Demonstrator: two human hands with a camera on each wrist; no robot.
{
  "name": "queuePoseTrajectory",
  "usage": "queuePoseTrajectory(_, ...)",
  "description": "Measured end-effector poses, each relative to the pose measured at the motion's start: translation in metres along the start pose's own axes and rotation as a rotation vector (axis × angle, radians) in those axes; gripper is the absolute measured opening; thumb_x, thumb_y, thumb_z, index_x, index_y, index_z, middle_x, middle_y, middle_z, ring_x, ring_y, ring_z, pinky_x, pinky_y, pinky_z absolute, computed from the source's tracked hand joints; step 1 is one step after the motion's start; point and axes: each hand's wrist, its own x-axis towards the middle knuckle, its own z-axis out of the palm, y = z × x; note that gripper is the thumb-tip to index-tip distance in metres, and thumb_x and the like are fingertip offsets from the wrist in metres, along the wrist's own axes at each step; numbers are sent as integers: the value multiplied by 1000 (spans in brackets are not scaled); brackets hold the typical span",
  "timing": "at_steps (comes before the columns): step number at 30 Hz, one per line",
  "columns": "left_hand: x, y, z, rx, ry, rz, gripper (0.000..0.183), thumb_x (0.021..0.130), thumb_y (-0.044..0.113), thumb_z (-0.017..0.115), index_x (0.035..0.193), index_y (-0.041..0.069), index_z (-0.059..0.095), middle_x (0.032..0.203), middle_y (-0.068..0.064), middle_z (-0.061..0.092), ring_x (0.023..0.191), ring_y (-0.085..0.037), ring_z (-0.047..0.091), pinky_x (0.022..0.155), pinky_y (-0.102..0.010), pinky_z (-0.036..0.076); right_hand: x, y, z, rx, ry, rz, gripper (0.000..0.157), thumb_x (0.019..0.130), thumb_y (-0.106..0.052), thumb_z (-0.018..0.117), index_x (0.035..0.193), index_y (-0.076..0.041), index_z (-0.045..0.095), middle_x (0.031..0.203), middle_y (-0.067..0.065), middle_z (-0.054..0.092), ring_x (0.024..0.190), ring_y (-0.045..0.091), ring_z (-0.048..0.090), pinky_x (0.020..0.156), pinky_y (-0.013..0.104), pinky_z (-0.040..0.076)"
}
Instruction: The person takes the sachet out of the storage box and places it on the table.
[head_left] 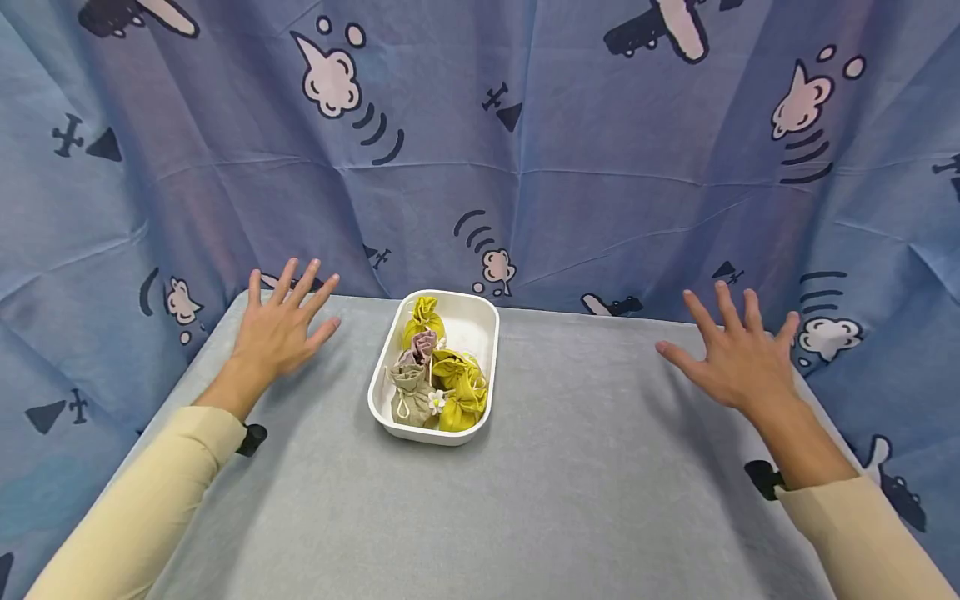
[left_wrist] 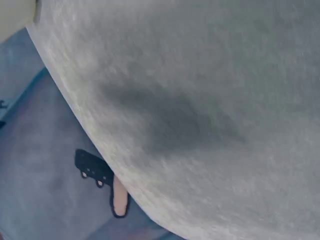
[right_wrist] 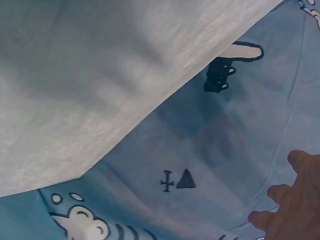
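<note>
My left hand (head_left: 277,332) hovers over the left side of the table with its fingers spread and nothing in them. Over on the right side, my right hand (head_left: 738,358) is spread in the same way, also holding nothing; part of it shows in the right wrist view. Between the hands, nearer the left one, stands a white tray (head_left: 382,367). Inside it lie small drawstring pouches: yellow-green ones (head_left: 463,400), a beige pouch (head_left: 411,398) and a mauve pouch (head_left: 417,348). A white flower (head_left: 437,402) shows among them. Neither hand touches the tray.
A grey cloth covers the table (head_left: 570,467). Behind it and along both sides hangs a blue printed curtain (head_left: 600,108), close against the table's edges. Dark wrist cameras (head_left: 252,439) sit under both forearms.
</note>
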Motion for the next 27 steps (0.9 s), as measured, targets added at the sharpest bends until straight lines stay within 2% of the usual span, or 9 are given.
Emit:
queuePoseTrajectory(8, 1, 16, -4, -13, 36, 74, 65, 93, 60, 30, 149, 29, 19, 155, -1, 6, 141, -23, -3, 106, -57, -11, 0, -24, -6, -47, 26, -79, 89, 81, -74, 36, 150, -26, 5, 154, 14, -3, 137, 41, -10, 92, 66, -22)
queuePoseTrajectory(13, 1, 26, -6, -45, 38, 117, 64, 93, 59, 29, 148, 29, 20, 155, -2, 8, 141, -25, 0, 106, -57, -9, 0, -40, -7, -47, 42, -142, 88, 81, -74, 38, 150, -27, 9, 154, 13, 2, 139, 39, -3, 96, 63, -21)
queuePoseTrajectory(21, 0, 39, -5, -137, -4, 199, 62, 94, 59, 26, 149, 31, 16, 155, -1, 7, 141, -27, 5, 107, -58, -5, 0, -69, -11, 38, 49, -265, 89, 79, -73, 44, 149, -28, 15, 154, 10, 10, 138, 37, 14, 101, 68, 4)
queuePoseTrajectory(27, -1, 45, -4, -185, -40, 249, 62, 94, 58, 29, 148, 30, 20, 155, -1, 10, 141, -28, 8, 108, -57, 1, -1, -89, -17, 108, 21, -355, 88, 79, -72, 46, 149, -33, 9, 154, 9, 15, 137, 34, 19, 103, 63, 13)
